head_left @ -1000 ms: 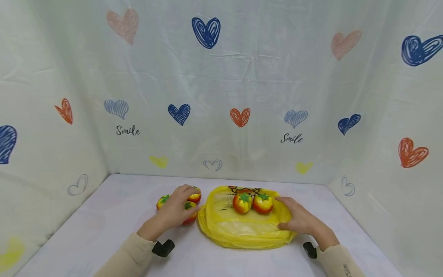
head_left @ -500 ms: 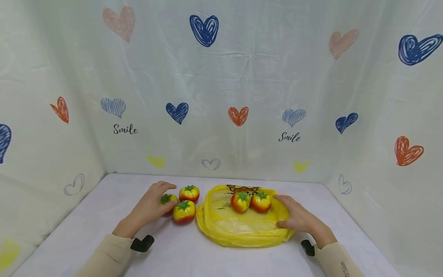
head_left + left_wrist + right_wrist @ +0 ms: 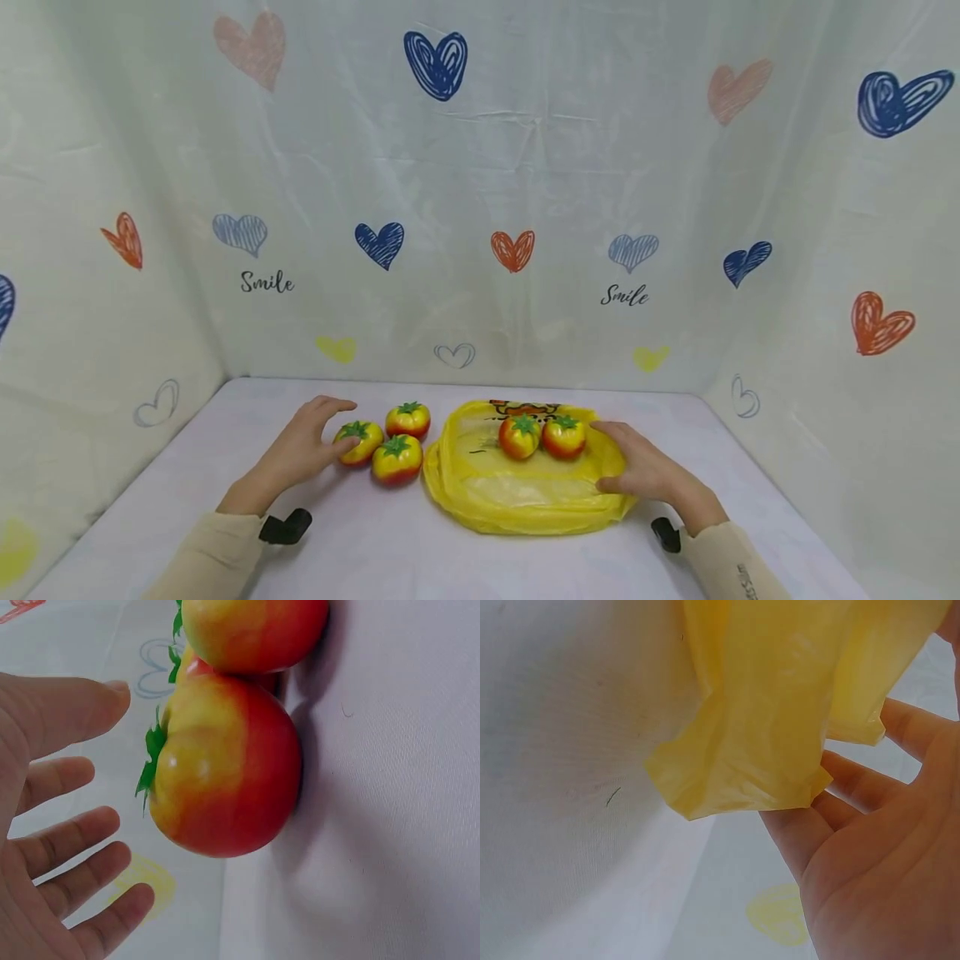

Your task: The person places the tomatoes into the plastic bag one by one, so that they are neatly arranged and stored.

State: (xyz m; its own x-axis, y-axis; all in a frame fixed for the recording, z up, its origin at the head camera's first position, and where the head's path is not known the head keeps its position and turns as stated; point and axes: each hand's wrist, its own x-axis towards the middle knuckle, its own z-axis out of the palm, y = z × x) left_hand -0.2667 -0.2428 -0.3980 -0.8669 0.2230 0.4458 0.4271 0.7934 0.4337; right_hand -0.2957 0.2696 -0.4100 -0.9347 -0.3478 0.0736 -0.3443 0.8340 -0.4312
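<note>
Three red-and-yellow toy tomatoes with green leaf tops stand in a cluster left of the bag: a left one (image 3: 360,443), a back one (image 3: 408,421) and a front one (image 3: 397,461). My left hand (image 3: 294,448) hovers beside the left tomato, thumb and fingers spread and holding nothing; in the left wrist view a gap shows between the thumb (image 3: 82,712) and that tomato (image 3: 225,769). Two more tomatoes (image 3: 520,437) lie on a flat yellow plastic bag (image 3: 525,521). My right hand (image 3: 648,467) rests at the bag's right edge with loose fingers, partly behind the plastic in the right wrist view.
The white table (image 3: 420,558) reaches back to a white curtain (image 3: 480,325) printed with hearts. The curtain also encloses both sides. A black wrist strap piece (image 3: 286,527) sits at the left sleeve.
My left hand has drawn back to the left, off the tomato cluster, uncovering all three tomatoes. The right hand, the bag and its two tomatoes stay put. The head view has shifted slightly.
</note>
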